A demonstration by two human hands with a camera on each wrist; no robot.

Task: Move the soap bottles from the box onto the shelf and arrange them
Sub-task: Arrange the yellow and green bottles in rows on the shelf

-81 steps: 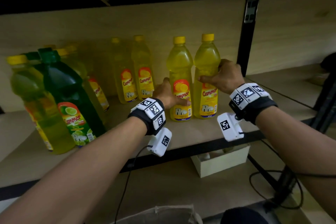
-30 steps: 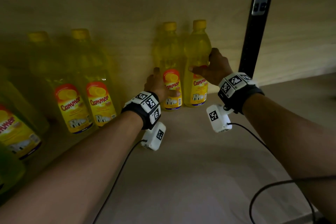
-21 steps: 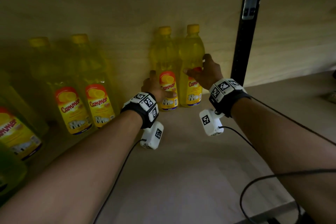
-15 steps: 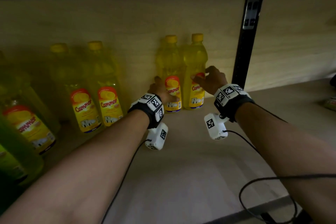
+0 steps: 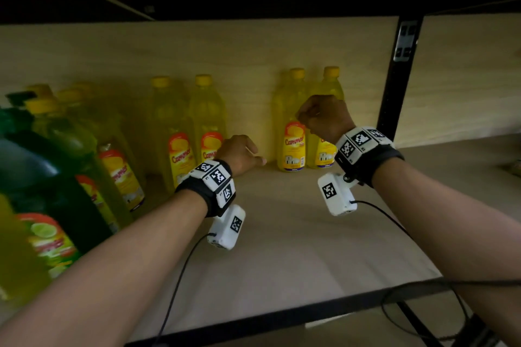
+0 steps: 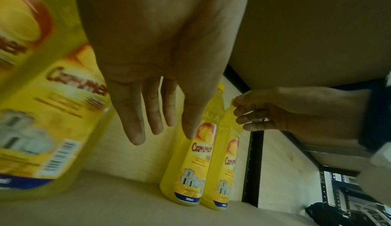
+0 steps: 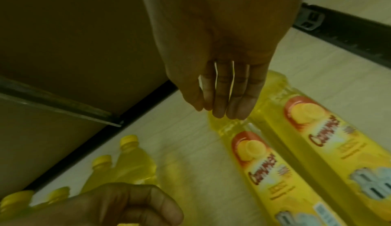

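**Pair parked at the back**

With both arms low over the shelf (image 5: 282, 234), the left hand (image 5: 239, 153) hangs loose, empty; the right hand (image 5: 324, 118), relaxed, seemingly touches nothing. Beyond, two yellow soap bottles (image 5: 291, 127) stand touching against the back panel (image 5: 239, 51), likely for neat rows.

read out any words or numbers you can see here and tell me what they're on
"Cammer": red brand word on the label of the yellow soap bottle by the back wall, and on its neighbours' labels.
Small print, barcodes and volume figures on the labels: too small or blurred to read.
Wristband markers: patterns only, no words.
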